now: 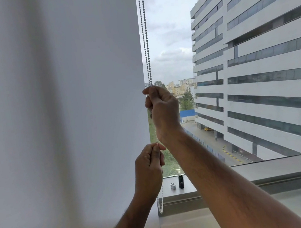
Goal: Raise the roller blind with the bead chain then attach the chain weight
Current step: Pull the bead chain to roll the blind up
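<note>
The white roller blind (60,105) hangs down over the left half of the view, its lower edge out of sight. A grey bead chain (145,39) runs down along the blind's right edge as two strands. My right hand (161,110) is closed around the chain at mid height. Below it, my left hand (149,167) pinches the chain between thumb and finger. The chain's bottom loop (160,205) dangles under my left hand by the sill. A black cylindrical chain weight (181,181) stands upright on the window sill (265,171), with a small silver piece (172,186) beside it.
Bare window glass (174,36) fills the right side, with a large office building outside. The sill's lower ledge (287,201) runs along the bottom right. My forearms cross the lower middle of the view.
</note>
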